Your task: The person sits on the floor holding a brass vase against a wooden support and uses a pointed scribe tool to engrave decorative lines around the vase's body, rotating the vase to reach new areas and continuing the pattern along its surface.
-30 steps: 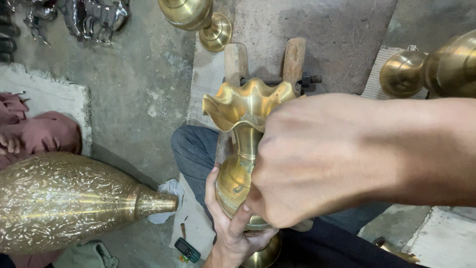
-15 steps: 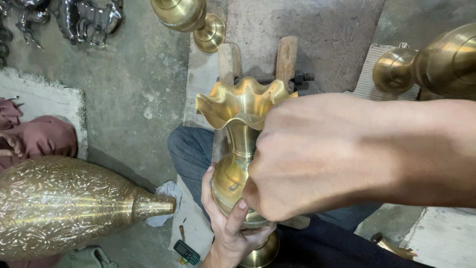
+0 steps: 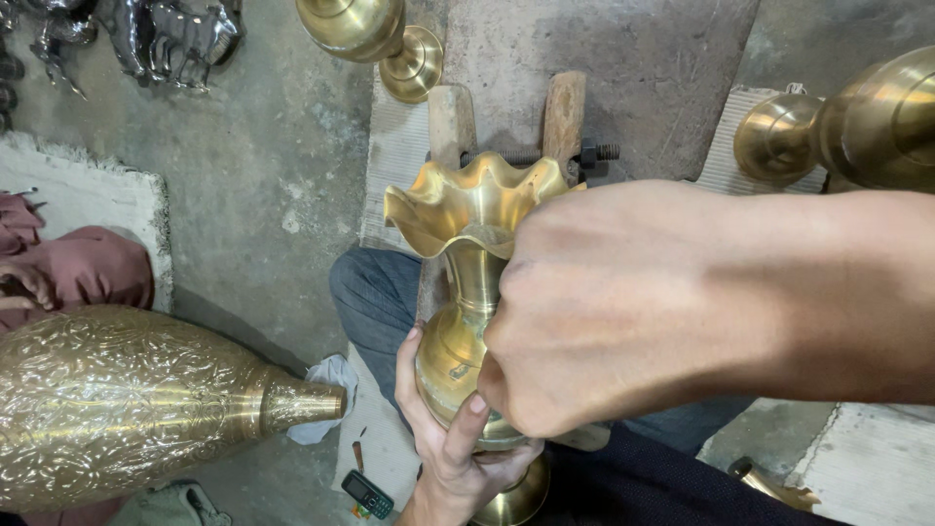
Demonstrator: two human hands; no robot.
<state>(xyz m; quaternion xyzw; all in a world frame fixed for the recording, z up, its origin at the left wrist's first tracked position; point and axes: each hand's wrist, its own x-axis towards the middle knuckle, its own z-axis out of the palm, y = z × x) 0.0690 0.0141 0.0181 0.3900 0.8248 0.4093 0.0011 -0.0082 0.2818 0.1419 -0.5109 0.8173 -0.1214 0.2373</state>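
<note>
A brass vase (image 3: pixel 466 292) with a fluted rim stands upright over the person's lap, its bulb cupped from below by the left hand (image 3: pixel 450 440), fingers curled up around it. The right hand (image 3: pixel 623 312) presses against the neck from the side, knuckles toward the camera (its fingertips are hidden, though it looks clenched on the vase). Beyond the fingers stands a wooden clamp (image 3: pixel 506 122); left of them lies a large engraved brass vessel (image 3: pixel 136 399).
</note>
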